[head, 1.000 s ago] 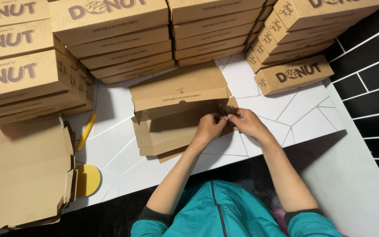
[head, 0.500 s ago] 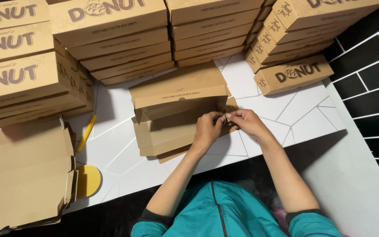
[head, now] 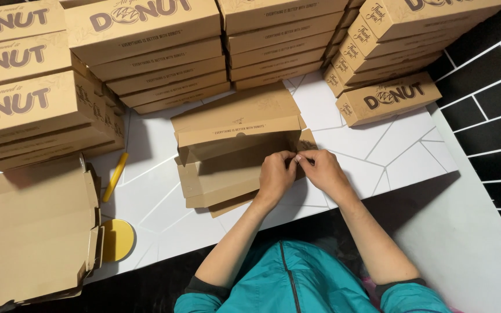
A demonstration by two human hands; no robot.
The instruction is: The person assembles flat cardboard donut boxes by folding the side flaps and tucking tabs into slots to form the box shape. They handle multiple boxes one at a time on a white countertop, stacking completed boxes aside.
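A half-folded cardboard box [head: 236, 148] is laid near the middle of the white table [head: 378, 148], on top of a few flat blanks. Its right-hand edge is pinched by both hands. The left hand [head: 275, 177] is curled, its fingertips closed on the cardboard edge, and the right hand [head: 322, 171] is curled likewise, its fingertips gripping the same edge; the two sets of fingertips are almost touching each other.

Stacks of closed brown boxes [head: 152, 52] are ranged along the far side of the table. An open box [head: 30, 232] is seen at the left edge, with a yellow disc [head: 117, 239] just beside it and a yellow stick [head: 115, 176] lying nearby. The right side is bounded by a wall of black tiles [head: 494, 110].
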